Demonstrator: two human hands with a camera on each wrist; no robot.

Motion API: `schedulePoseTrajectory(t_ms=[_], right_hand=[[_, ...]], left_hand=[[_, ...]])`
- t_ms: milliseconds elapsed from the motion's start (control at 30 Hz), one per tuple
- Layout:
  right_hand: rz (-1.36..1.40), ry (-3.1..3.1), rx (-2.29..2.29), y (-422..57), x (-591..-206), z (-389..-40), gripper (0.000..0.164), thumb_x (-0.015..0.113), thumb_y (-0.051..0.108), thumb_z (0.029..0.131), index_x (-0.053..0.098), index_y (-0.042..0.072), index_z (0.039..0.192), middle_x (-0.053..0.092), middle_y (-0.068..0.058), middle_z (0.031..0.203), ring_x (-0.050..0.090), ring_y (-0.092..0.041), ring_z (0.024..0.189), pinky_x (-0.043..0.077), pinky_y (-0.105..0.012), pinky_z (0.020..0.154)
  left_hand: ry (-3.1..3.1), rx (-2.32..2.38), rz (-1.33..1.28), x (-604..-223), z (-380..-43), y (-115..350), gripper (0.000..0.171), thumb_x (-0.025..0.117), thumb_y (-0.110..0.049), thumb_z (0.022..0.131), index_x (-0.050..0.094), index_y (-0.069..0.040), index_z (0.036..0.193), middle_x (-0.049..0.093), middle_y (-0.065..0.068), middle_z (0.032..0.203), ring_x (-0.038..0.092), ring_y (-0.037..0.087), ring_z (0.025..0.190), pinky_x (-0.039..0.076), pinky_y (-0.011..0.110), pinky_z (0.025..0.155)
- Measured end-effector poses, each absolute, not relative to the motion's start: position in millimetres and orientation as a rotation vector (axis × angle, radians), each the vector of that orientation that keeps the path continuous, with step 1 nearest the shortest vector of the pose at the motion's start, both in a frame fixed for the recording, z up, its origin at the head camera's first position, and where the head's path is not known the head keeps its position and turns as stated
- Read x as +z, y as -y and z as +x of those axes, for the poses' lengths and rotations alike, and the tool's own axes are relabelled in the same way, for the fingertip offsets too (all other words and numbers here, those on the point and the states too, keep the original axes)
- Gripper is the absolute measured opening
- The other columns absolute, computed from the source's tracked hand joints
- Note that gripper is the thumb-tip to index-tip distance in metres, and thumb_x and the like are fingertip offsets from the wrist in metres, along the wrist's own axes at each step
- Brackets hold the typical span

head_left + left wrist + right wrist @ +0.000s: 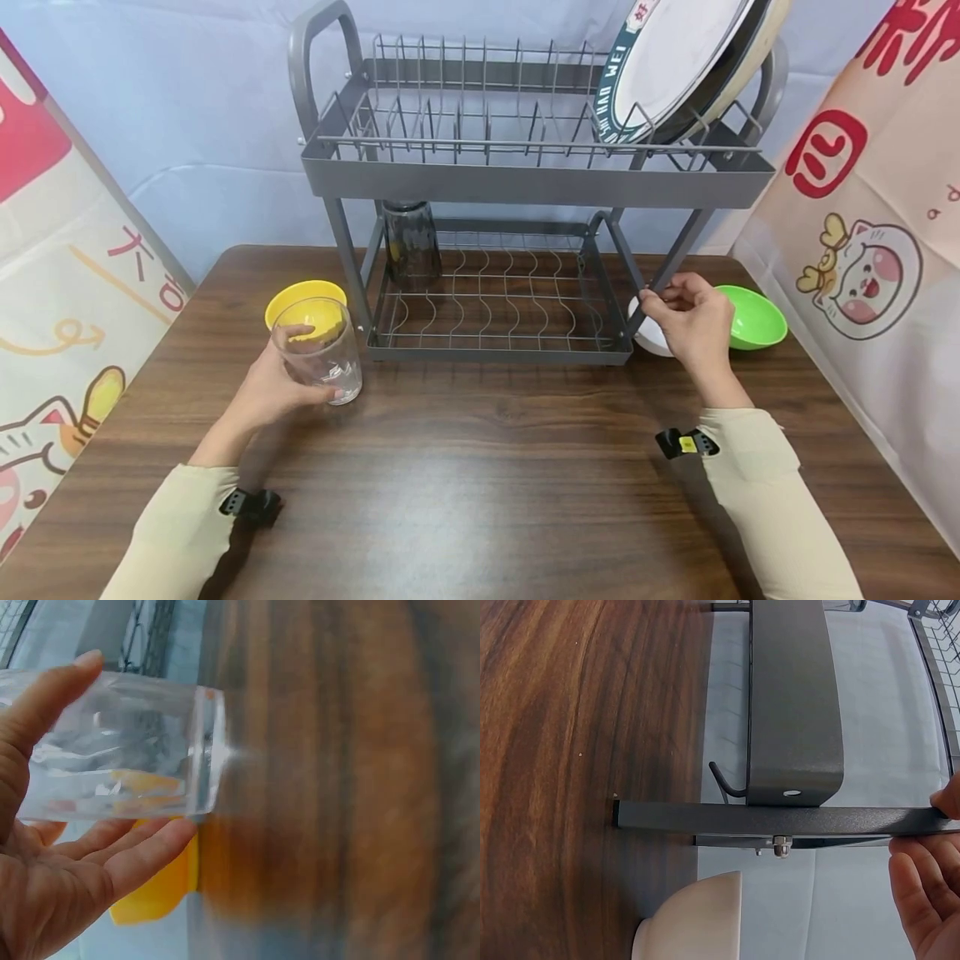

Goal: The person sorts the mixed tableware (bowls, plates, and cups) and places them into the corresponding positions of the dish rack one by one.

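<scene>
My left hand (pixel 272 377) grips a clear drinking glass (pixel 343 367), thumb on the near side and fingers behind it. The glass stands upright, mouth up, in front of a yellow bowl (pixel 303 293). In the left wrist view the base of the glass (pixel 150 742) is close to the table; whether it touches is hard to tell. With thumb and fingers, my right hand (pixel 696 325) pinches the front right leg (pixel 840 820) of a grey two-tier dish rack (pixel 525 183). Just behind that leg sits a white bowl (pixel 654 337), partly hidden by the hand.
Plates (pixel 682 62) lean in the right end of the upper tier. A dark tinted glass (pixel 412 250) stands upside down at the left of the lower tier. A green bowl (pixel 756 320) lies right of my right hand. Printed cloths hang on both sides.
</scene>
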State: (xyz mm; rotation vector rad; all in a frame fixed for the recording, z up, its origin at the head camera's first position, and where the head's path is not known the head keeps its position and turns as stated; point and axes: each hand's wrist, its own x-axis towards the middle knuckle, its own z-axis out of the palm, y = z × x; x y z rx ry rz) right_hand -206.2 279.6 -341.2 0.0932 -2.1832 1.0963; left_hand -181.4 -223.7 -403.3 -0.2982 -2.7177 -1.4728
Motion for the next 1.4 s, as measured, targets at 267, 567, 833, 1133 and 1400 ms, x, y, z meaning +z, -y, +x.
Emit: schedulePoseTrajectory(t_ms=[267,567,833,1133,1400], right_hand=[[0.081,2.193,1.078,-279.0,-341.6,-205.2,0.016,0.072,0.003,0.075,0.062,-0.007,0.082,0.058,0.018,0.067,0.054,0.009,0.058,0.043,-0.009,0.059],[0.088,2.175,1.087,-278.8,-341.9,-205.4,0.015,0.072,0.002,0.075,0.062,-0.007,0.082,0.054,0.025,0.066,0.054,0.009,0.057,0.043,-0.009,0.058],[0.081,2.177,1.101,-277.9,-343.1,-206.0,0.015,0.072,0.002,0.075,0.062,-0.006,0.082,0.056,0.022,0.066,0.055,0.008,0.057,0.044,-0.009,0.058],[0.078,2.169,1.094,-277.8,-343.1,-206.0,0.014,0.072,0.002,0.075,0.062,-0.006,0.083,0.056,0.022,0.067,0.055,0.009,0.058,0.044,-0.009,0.058],[0.076,2.169,1.09,-278.2,-343.4,-206.1,0.015,0.072,0.002,0.075,0.063,-0.006,0.083,0.058,0.019,0.068,0.055,0.009,0.058,0.044,-0.009,0.058]], left_hand=[[2.785,-1.373,-0.3,-403.6,-182.6,222.9,0.085,0.088,-0.016,0.059,0.041,-0.001,0.128,0.063,0.015,0.101,0.057,0.028,0.09,0.041,0.041,0.077],[2.716,-1.389,-0.347,-387.5,-178.7,229.5,0.085,0.089,-0.021,0.061,0.042,-0.005,0.13,0.063,0.015,0.107,0.06,0.024,0.089,0.046,0.035,0.075],[2.618,-1.328,-0.345,-370.2,-173.8,247.6,0.082,0.087,-0.008,0.06,0.044,-0.005,0.13,0.063,0.015,0.108,0.063,0.013,0.08,0.047,0.021,0.066],[2.571,-1.228,-0.282,-358.6,-171.3,252.5,0.084,0.09,-0.007,0.057,0.048,-0.009,0.129,0.056,0.01,0.112,0.054,0.013,0.081,0.045,0.018,0.063],[2.584,-1.227,-0.312,-356.8,-168.8,250.2,0.084,0.088,-0.005,0.058,0.046,-0.011,0.131,0.058,0.009,0.112,0.058,0.01,0.079,0.047,0.019,0.062]])
